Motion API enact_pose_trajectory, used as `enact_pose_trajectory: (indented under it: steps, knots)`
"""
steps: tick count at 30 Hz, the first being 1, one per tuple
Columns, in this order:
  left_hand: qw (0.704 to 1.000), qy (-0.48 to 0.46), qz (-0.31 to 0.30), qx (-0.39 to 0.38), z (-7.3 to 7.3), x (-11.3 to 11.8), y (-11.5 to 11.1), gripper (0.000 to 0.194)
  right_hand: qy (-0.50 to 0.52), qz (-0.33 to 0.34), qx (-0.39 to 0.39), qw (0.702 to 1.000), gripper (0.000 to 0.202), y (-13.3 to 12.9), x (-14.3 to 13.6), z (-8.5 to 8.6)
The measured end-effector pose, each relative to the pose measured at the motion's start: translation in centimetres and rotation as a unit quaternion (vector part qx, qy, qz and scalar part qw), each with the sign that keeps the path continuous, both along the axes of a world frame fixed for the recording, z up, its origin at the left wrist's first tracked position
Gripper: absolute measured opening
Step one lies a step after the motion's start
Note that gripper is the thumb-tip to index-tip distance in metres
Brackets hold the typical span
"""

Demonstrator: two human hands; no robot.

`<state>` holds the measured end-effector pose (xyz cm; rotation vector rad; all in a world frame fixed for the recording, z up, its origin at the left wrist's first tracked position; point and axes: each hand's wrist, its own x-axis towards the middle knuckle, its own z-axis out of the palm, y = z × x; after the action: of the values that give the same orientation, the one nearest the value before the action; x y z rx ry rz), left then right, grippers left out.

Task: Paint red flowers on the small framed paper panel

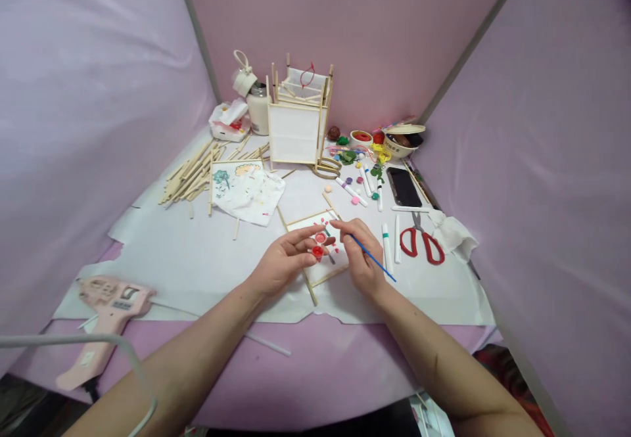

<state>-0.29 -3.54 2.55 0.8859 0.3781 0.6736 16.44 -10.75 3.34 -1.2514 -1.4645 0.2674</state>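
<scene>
Soft, even light here, palest on the cloth wall (pixel 93 49) at upper left, sinking to gloom in the top right corner! Faint shadows on the white sheet (pixel 162 246); forearms (pixel 197 351) stretch wide below, detail around the blue brush (pixel 372 258) slightly smeared.

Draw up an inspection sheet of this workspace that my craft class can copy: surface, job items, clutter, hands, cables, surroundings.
Surface: white covering, uneven along its near edge, over purple cloth.
Job items: red paint pot, lid open; blue paintbrush; stick-framed panel with red marks, partly hidden.
Clutter: loose sticks at far left; markers, phone and red-handled scissors at right; glue gun at near left.
Left hand: holds the pot above the panel.
Right hand: holds the brush.
Cables: pale cable crosses the view at lower left; where it leads cannot be told.
Surroundings: pink backdrop, pale purple side walls.
</scene>
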Motion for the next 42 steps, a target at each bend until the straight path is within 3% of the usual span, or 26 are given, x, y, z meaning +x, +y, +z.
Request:
enact_pose_trajectory:
  steps: [3, 8, 12, 15, 16, 18, 20, 23, 26, 29, 31, 33, 37, 42]
  knots:
    - [1.0, 0.0, 0.0, -0.011, -0.1, 0.2, -0.4, 0.053, -0.011, 0.011, -0.001, 1.0, 0.035, -0.7, -0.6, -0.5]
    - [0.999, -0.017, -0.012, -0.033, -0.1, 0.4, -0.8, 0.051, 0.009, -0.039, -0.009, 0.999, 0.02, -1.3, -2.2, -2.5]
    - [0.999, -0.007, 0.013, -0.04, -0.1, 0.6, -0.7, 0.047, -0.077, 0.01, -0.031, 0.997, 0.018, -1.8, -2.3, -2.7]
    - [0.998, 0.02, 0.046, -0.034, -0.1, 0.5, -0.2, 0.048, -0.135, 0.06, -0.089, 0.985, 0.029, -2.3, -0.2, -1.8]
    - [0.998, 0.03, 0.057, -0.029, -0.1, 0.4, 0.0, 0.05, -0.15, 0.047, -0.117, 0.981, 0.029, -2.4, 0.9, -1.4]
    - [0.996, 0.051, 0.072, -0.017, -0.2, 0.3, 0.4, 0.052, -0.19, -0.067, -0.179, 0.963, 0.022, -2.6, 3.2, -0.9]
    - [0.995, 0.07, 0.076, -0.011, -0.3, 0.3, 0.7, 0.053, -0.256, -0.154, -0.267, 0.916, 0.017, -2.5, 5.2, -0.7]
    - [0.994, 0.083, 0.068, -0.014, -0.7, 0.4, 0.9, 0.052, -0.324, -0.162, -0.329, 0.872, 0.016, -2.0, 6.6, -0.9]
    - [0.994, 0.086, 0.059, -0.013, -1.1, 0.6, 0.9, 0.05, -0.338, -0.144, -0.33, 0.869, 0.029, -1.6, 6.6, -0.9]
    - [0.995, 0.091, 0.045, -0.013, -1.4, 0.6, 0.9, 0.05, -0.276, -0.133, -0.287, 0.907, 0.034, -1.3, 7.0, -0.3]
    - [0.995, 0.095, 0.039, -0.011, -1.6, 0.6, 0.9, 0.049, -0.171, -0.109, -0.228, 0.952, 0.025, -0.9, 7.7, 0.0]
    - [0.994, 0.099, 0.036, -0.009, -1.7, 0.5, 1.0, 0.049, -0.025, -0.04, -0.175, 0.983, 0.019, -0.5, 8.5, 0.0]
    - [0.994, 0.108, 0.027, -0.009, -1.9, 0.5, 1.1, 0.051, 0.202, 0.102, -0.156, 0.961, 0.038, 0.6, 9.5, -0.9]
    - [0.993, 0.116, 0.011, -0.021, -1.7, 0.5, 1.2, 0.05, 0.237, 0.133, -0.228, 0.935, 0.069, 1.1, 8.8, -1.3]
